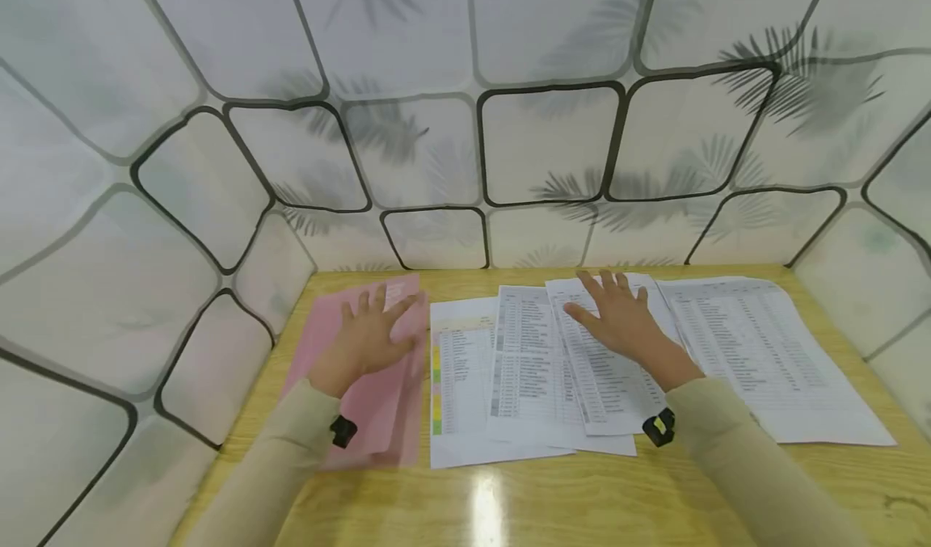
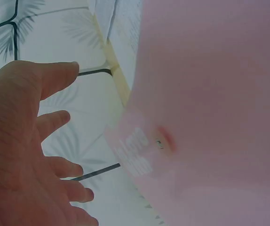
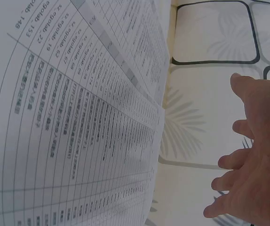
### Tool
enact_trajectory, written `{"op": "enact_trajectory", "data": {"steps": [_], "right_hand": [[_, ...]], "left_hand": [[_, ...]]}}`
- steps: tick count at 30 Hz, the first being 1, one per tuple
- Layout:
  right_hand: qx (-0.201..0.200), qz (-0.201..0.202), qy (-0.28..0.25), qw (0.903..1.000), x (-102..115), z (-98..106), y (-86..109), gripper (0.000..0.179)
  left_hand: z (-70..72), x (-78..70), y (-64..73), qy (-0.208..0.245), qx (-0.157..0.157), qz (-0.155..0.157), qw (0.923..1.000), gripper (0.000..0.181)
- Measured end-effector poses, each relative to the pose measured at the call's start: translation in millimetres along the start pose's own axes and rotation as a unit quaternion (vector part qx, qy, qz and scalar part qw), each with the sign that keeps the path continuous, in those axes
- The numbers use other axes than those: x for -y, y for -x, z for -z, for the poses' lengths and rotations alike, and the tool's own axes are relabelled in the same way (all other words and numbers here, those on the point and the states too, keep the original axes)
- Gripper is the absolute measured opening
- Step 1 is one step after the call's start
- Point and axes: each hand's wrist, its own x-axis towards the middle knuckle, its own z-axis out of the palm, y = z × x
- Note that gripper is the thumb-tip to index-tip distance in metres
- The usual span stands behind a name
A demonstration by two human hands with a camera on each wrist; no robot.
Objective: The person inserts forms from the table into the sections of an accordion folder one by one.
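Fingers spread, my left hand (image 1: 369, 338) is held over a pink folder (image 1: 371, 418) at the left of the table. In the left wrist view a gap shows between that hand (image 2: 36, 146) and the folder (image 2: 210, 94), which bears pale print near one corner. My right hand (image 1: 618, 314), also with fingers apart, is above a printed sheet (image 1: 611, 401) of table rows. The right wrist view shows this hand (image 3: 252, 150) apart from the printed paper (image 3: 78, 141). Neither hand holds anything.
Between folder and sheet lie a list with a coloured left column (image 1: 465, 401) and another printed list (image 1: 531, 369), overlapping. A larger stack of printed paper (image 1: 764, 353) lies at right. Patterned walls (image 1: 553, 143) enclose the wooden table (image 1: 553, 498) at back and sides.
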Motion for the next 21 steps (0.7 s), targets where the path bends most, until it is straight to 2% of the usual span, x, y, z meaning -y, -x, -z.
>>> {"op": "enact_trajectory", "data": {"steps": [8, 15, 21], "right_hand": [[0.005, 0.023, -0.010, 0.9997, 17, -16, -3.6, 0.081], [0.013, 0.046, -0.030, 0.9984, 39, -29, -5.5, 0.078], [0.021, 0.069, -0.051, 0.9961, 59, -42, -7.4, 0.076]], "left_hand": [[-16.7, 2.7, 5.8, 0.021, 0.039, 0.026, 0.9987, 0.074], [-27.6, -0.6, 10.5, 0.057, 0.081, 0.058, 0.9934, 0.082], [-31.4, -0.2, 15.1, 0.087, 0.091, 0.072, 0.9895, 0.083]]}}
